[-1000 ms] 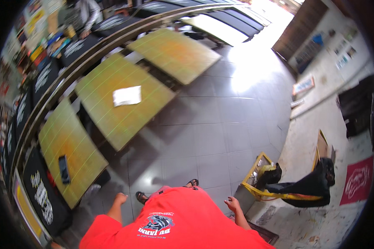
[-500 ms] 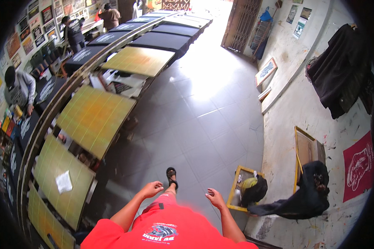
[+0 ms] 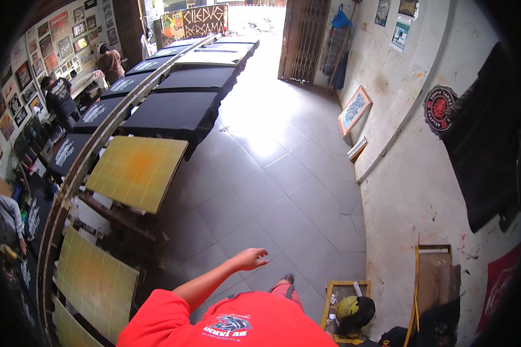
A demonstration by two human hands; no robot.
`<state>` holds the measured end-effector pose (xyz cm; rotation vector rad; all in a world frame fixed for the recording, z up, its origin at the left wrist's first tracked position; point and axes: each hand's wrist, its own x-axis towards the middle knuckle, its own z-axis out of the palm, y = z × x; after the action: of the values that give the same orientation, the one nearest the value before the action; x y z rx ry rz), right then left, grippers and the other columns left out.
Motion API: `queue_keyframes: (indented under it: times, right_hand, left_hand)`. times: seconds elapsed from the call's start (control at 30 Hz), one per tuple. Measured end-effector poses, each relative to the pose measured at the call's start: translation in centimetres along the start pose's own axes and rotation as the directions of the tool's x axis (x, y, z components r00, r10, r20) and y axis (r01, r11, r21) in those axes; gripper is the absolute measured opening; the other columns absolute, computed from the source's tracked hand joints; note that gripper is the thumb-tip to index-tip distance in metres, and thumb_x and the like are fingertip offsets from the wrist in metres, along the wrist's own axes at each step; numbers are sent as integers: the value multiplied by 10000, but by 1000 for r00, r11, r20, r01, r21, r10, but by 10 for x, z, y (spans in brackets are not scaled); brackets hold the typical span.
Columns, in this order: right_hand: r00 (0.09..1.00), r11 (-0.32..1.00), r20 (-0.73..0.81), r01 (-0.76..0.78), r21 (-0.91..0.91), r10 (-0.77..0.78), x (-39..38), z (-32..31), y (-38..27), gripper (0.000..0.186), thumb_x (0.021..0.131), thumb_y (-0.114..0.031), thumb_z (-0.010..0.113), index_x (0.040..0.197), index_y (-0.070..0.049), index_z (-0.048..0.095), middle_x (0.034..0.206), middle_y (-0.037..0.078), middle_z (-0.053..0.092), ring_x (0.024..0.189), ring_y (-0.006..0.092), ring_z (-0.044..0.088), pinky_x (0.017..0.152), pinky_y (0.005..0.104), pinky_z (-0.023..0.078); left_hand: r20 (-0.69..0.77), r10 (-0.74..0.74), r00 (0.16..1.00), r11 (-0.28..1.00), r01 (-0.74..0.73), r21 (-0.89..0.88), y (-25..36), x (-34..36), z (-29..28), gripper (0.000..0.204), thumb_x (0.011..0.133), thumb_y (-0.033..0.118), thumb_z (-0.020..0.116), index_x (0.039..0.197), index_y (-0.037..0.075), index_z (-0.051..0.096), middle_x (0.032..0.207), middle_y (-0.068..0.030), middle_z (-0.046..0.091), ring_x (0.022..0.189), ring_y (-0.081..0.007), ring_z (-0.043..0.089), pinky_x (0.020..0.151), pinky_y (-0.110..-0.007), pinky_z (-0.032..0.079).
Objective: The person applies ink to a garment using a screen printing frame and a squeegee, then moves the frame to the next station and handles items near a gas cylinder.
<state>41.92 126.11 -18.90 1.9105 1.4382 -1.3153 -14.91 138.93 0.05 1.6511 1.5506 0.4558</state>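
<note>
My left hand (image 3: 252,259) swings forward over the grey tiled floor, its fingers loosely bent and apart, with nothing in it. My right hand is out of sight beyond the lower edge, behind my red shirt (image 3: 266,318). Left of me runs a long row of flat boards; nearest my left hand are a bare yellow-green board (image 3: 97,272) and another yellow board (image 3: 139,172) with an orange patch. Neither is touched. Farther along, black shirts (image 3: 171,117) cover the boards.
A rail (image 3: 98,134) runs between two rows of boards. Several people work beyond it. At right, a yellow frame (image 3: 328,301) holding a dark bundle stands by the wall, with dark clothing (image 3: 474,144) hanging above. A folding gate (image 3: 304,43) flanks the bright doorway.
I have walked forward along the boards toward the doorway. My left arm has swung forward and inward; my right hand has dropped out of view. A board with a white cloth has left view.
</note>
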Motion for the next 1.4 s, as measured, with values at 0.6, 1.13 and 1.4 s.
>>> queue_keyframes:
  times: [0.6,1.13,1.4]
  right_hand:
    - [612,751,-463,623,-219,-642,335,-600,-672,463,810,-276,707,1160,11,605,1073,212,663,992,305,652,847,377,513]
    - [965,953,245,158,-258,-93,558,-648,-838,556,817,-341,698,1240,0,576,1143,184,650,1015,282,638,849,381,509]
    - [968,899,181,230,-371,-173,738,-839,-1073,501,818,-289,705,1202,14,600,1086,165,670,970,251,636,817,364,506]
  left_hand:
    - [-26,-963,268,249,853,-458,-275,154,-93,441,848,425,639,956,5,715,999,-205,691,935,-329,670,816,-404,511]
    - [-504,-510,697,851,326,-412,-338,687,-549,436,869,366,640,1144,31,598,1086,-180,654,1026,-298,623,864,-382,496]
    - [-731,-634,253,717,-163,-678,-317,840,-737,384,889,141,635,1242,39,522,1158,-105,588,971,-180,576,853,-316,485]
